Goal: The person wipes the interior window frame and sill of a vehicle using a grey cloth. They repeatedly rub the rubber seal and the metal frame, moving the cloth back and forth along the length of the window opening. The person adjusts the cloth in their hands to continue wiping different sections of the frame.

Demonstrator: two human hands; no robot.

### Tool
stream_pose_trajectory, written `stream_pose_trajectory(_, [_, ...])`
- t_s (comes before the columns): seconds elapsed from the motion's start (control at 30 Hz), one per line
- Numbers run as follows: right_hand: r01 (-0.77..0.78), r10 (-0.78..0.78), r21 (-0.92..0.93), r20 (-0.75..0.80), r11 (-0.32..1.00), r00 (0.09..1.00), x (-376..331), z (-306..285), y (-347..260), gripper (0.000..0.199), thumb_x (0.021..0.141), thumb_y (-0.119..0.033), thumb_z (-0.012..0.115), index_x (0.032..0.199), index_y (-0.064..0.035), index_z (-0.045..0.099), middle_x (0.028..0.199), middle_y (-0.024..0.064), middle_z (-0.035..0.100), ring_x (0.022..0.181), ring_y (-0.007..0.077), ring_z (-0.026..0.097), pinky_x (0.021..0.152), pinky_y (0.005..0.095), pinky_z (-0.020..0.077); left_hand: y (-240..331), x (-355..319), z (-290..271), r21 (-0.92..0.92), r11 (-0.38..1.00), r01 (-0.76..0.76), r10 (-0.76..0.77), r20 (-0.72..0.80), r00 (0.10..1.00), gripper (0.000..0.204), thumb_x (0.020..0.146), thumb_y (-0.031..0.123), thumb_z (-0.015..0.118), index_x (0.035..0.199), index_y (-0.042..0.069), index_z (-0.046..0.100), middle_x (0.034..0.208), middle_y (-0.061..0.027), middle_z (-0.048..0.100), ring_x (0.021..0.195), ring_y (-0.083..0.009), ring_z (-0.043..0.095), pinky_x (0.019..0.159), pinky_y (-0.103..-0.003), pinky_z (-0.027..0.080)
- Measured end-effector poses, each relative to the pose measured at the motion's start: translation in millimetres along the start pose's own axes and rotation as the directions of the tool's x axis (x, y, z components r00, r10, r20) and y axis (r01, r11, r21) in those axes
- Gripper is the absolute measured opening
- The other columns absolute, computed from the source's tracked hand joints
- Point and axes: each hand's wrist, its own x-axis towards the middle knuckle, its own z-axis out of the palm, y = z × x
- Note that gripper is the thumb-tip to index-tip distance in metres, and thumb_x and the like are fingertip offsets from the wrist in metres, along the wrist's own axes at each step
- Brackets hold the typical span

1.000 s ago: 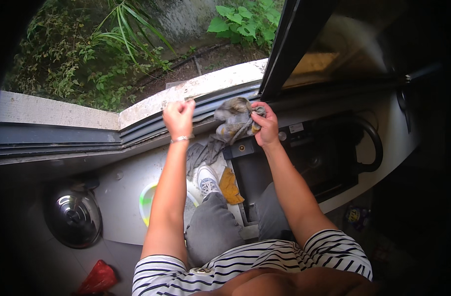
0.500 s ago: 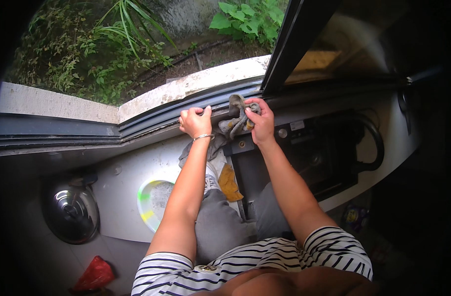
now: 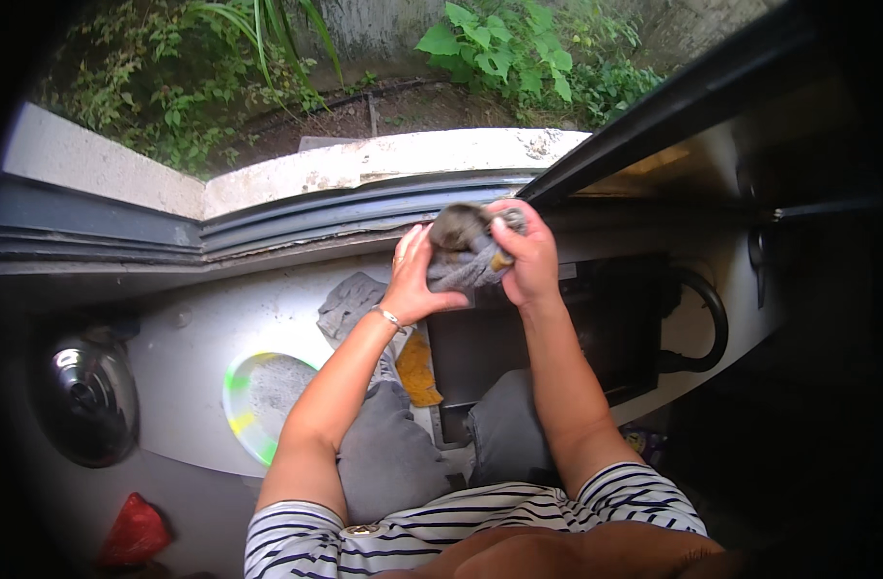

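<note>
A crumpled grey cloth [image 3: 461, 246] is bunched between both my hands, just below the dark window track [image 3: 297, 227]. My right hand [image 3: 526, 253] is closed around its right side. My left hand [image 3: 414, 280] presses against its left side with the fingers wrapped on it. A thin bracelet sits on my left wrist. Another grey rag [image 3: 350, 304] lies on the white counter [image 3: 200, 328] below my left hand.
An open window looks onto plants and a pale sill [image 3: 364, 164]. A round plate with a green-yellow rim [image 3: 244, 405] lies on the counter. A shiny metal lid [image 3: 84, 396] is at far left, a red bag [image 3: 133, 531] below it. A dark sink [image 3: 615, 338] is at right.
My left hand came down from the window sill to the cloth. Both hands now hold the cloth together, slightly lower and nearer to me.
</note>
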Motion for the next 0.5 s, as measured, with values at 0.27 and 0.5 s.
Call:
stream_pose_trajectory(0.27, [0.329,-0.485,-0.911,0.411,-0.249,0.772,35,-30,20,0.028,0.066,0.009,0.054,0.090,-0.0036,0.060,0.091,0.0146,0.060,0.089,0.0372,0.055,0.077,0.0414,0.0470,-4,-16,26,-0.313,0.942,0.124,-0.045,0.249,0.967,0.041,0.082,0.023,0.068,0.113,0.001,0.051,0.099,-0.0173,0.061,0.096,-0.0337,0.058,0.082,-0.037,0.046])
stream_pose_trajectory(0.5, [0.261,-0.005,-0.685,0.360,-0.680,0.933,42,-28,19,0.011,0.075,-0.009,0.056,0.080,-0.0036,0.063,0.087,0.0097,0.057,0.090,0.0286,0.052,0.067,0.0377,0.0476,-1,-12,44,-0.579,0.767,0.278,-0.066,0.360,0.931,0.054,0.089,0.030,0.062,0.127,-0.003,0.042,0.116,-0.0166,0.058,0.106,-0.0207,0.055,0.091,-0.032,0.042])
